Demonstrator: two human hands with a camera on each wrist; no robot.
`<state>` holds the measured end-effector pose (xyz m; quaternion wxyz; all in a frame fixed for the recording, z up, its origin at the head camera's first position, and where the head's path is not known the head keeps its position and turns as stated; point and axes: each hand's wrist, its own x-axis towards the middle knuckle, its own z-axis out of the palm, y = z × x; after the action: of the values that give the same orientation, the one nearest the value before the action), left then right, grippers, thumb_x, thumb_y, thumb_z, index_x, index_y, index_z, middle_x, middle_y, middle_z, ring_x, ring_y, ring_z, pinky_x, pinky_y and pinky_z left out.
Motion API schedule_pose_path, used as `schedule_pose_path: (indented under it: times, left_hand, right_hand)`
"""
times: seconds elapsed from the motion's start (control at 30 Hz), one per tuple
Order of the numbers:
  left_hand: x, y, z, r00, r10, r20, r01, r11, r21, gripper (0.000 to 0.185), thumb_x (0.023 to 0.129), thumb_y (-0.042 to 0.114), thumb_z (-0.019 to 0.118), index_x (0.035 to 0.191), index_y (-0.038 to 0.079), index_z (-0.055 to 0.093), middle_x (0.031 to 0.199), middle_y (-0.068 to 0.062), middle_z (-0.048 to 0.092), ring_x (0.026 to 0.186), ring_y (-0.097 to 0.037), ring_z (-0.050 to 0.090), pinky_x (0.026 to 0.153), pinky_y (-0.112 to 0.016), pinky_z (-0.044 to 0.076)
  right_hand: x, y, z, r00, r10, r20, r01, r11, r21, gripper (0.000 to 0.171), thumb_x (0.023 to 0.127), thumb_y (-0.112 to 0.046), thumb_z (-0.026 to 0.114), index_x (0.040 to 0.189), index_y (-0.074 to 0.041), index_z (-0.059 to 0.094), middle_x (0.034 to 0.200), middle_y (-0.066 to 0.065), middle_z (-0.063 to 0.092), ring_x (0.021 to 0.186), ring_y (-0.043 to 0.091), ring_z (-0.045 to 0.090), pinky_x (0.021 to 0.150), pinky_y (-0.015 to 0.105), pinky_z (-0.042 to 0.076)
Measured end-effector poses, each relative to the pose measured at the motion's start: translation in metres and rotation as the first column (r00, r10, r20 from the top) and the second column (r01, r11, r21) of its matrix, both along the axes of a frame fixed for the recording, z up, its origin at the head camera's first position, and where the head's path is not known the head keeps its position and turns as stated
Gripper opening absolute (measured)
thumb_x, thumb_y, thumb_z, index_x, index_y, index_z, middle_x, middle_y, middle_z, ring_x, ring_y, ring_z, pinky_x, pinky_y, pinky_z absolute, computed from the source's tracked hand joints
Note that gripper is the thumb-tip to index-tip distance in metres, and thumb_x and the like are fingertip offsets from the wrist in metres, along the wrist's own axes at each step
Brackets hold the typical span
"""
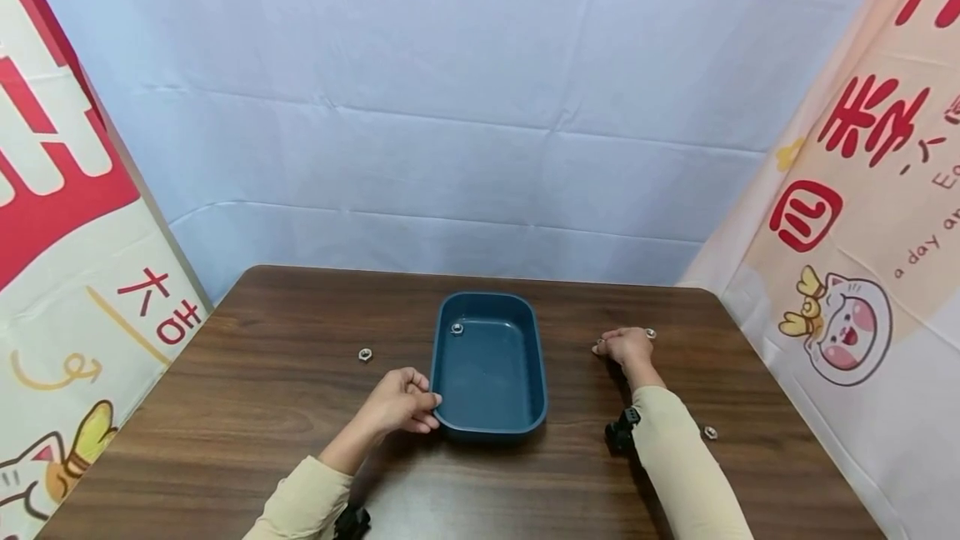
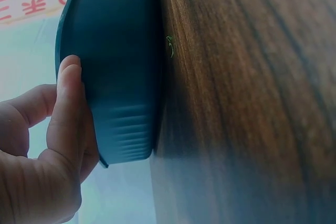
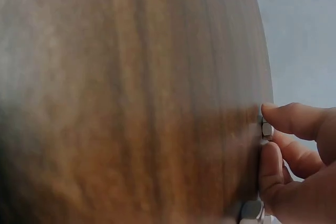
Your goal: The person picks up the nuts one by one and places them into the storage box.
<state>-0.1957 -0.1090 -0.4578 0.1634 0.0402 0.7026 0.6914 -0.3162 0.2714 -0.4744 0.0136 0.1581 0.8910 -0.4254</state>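
Blue tray (image 1: 489, 419) lying flat mid-table (image 1: 300, 440), long axis running away from the body; near left corner gripped by left hand (image 1: 400, 402), thumb over rim. Well to its right, right hand (image 1: 626, 347) pinching small metal nut (image 3: 267, 129) against the wood.

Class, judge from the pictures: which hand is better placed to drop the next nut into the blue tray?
Right. The right hand already pinches a nut; the left hand grips the tray's rim.
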Motion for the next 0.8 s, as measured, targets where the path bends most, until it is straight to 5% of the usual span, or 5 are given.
schedule_pose_path:
  times: [0.2,0.37,0.47,0.6,0.8]
  left_hand:
    - [-0.002,-0.001,-0.003,1.0,0.006,0.002,-0.006,1.0,0.001,0.024,0.084,-0.002,0.061,0.095,-0.007,0.04,0.066,-0.014,0.058,0.053,-0.019,0.063,0.05,-0.031,0.055]
    - [-0.001,-0.002,-0.004,1.0,0.019,0.012,-0.019,1.0,-0.001,0.025,0.084,-0.001,0.062,0.094,-0.006,0.04,0.066,-0.014,0.058,0.053,-0.02,0.063,0.049,-0.03,0.055]
    - [0.0,-0.002,-0.005,1.0,0.022,0.013,-0.022,1.0,0.0,0.026,0.083,-0.001,0.063,0.095,-0.006,0.04,0.067,-0.014,0.058,0.054,-0.02,0.063,0.049,-0.03,0.055]
    - [0.0,-0.002,-0.005,1.0,0.029,0.006,-0.029,1.0,0.002,0.027,0.083,0.0,0.063,0.095,-0.006,0.04,0.067,-0.014,0.059,0.054,-0.02,0.063,0.049,-0.03,0.055]
    - [-0.001,-0.001,-0.005,1.0,0.02,0.0,-0.02,1.0,0.006,0.026,0.084,0.0,0.063,0.095,-0.006,0.041,0.067,-0.013,0.059,0.054,-0.019,0.063,0.049,-0.03,0.055]
  right_hand:
    - [-0.003,-0.003,-0.003,0.995,0.059,-0.075,-0.045,0.984,0.173,0.019,0.075,-0.009,0.075,0.086,0.005,0.068,0.095,0.022,0.064,0.101,0.043,0.048,0.096,0.051,0.036]
    - [0.0,-0.005,0.0,0.991,0.122,-0.05,-0.111,0.976,0.187,0.014,0.076,-0.007,0.074,0.082,0.004,0.067,0.082,0.015,0.064,0.082,0.033,0.057,0.075,0.045,0.049]
    - [0.004,-0.007,0.004,0.991,0.129,-0.02,-0.126,0.986,0.107,0.012,0.077,-0.004,0.072,0.082,0.005,0.066,0.079,0.012,0.062,0.068,0.023,0.06,0.061,0.037,0.052]
    - [0.01,-0.01,0.008,0.991,0.129,-0.04,-0.133,0.986,-0.101,0.015,0.081,0.004,0.064,0.093,0.012,0.06,0.081,0.014,0.061,0.065,0.017,0.063,0.061,0.032,0.056]
    - [0.017,-0.007,0.008,0.988,0.032,-0.153,-0.093,0.908,-0.409,0.033,0.086,0.007,0.056,0.116,0.018,0.05,0.083,0.008,0.064,0.068,0.008,0.063,0.065,0.023,0.054]
